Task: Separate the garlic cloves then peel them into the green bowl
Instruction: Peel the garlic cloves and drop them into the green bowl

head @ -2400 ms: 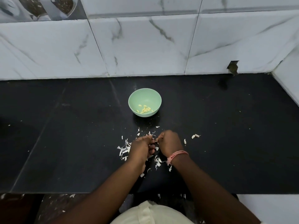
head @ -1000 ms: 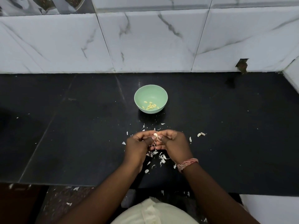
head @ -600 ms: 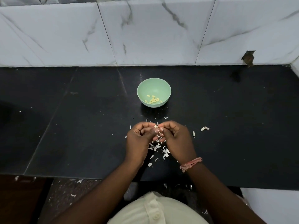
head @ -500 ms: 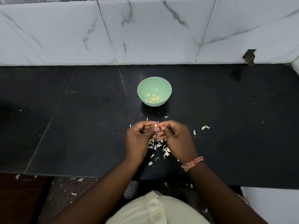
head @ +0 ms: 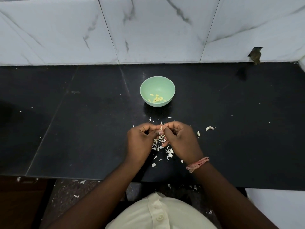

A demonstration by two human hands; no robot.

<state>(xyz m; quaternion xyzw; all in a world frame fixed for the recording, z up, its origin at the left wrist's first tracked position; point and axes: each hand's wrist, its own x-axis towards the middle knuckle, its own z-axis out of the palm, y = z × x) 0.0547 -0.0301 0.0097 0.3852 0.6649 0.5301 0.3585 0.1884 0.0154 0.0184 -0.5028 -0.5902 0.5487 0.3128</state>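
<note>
- Left hand (head: 140, 138) and right hand (head: 179, 139) close together, low over the flat black stone table (head: 82, 129), knuckles up, tips meeting in the middle.
- Fingers (head: 166, 128) of both hands curled in and pinching one small pale garlic clove (head: 161, 128); only a tiny bit of it showing between the tips.
- Held from two sides like that, likely so one hand keeps the clove from slipping while the other picks at its skin.
- Held low over the table, probably so the skin drops straight down and not far away.
- Heap of thin white papery garlic skins (head: 160, 146) right under and between the hands, a few more bits scattered just beyond them.
- Small round light green bowl (head: 157, 83) a little way past the hands, straight ahead, upright on the table.
- Easy to reach from there, and far enough off to keep falling skins out of it.
- Little yellow peeled garlic cloves (head: 156, 98) in a small bunch at the bottom of the bowl, so a good part of the job looks done.
- Three small whitish unpeeled garlic cloves (head: 208, 128) on the table to the right of the right hand, near it, not touching it; likely waiting for their turn.
- Pink thread band (head: 197, 164) around the right wrist.
- White marble wall tiles (head: 148, 30) behind the table.
- Next, by the look of things: rest of the skin off, then the clean clove into the bowl.
</note>
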